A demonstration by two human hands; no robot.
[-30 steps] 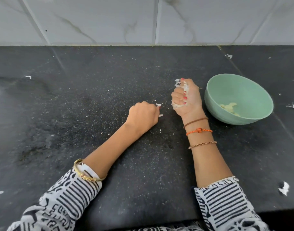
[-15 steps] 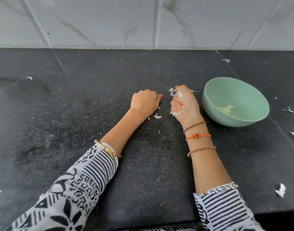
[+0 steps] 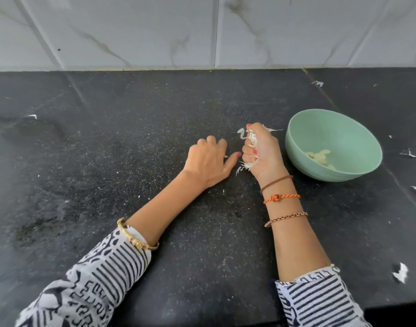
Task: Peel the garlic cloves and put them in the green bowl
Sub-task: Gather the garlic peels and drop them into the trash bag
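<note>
Sitting just right of the right hand (image 3: pixel 261 149): green bowl (image 3: pixel 358 169).

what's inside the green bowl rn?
A few pale peeled garlic cloves lie at the bottom of the green bowl. The near wall hides part of the floor.

Black speckled table (image 3: pixel 155 119) carrying green bowl (image 3: pixel 303 161); white peel scraps (image 3: pixel 400 272) lying scattered, mostly right side.
</note>
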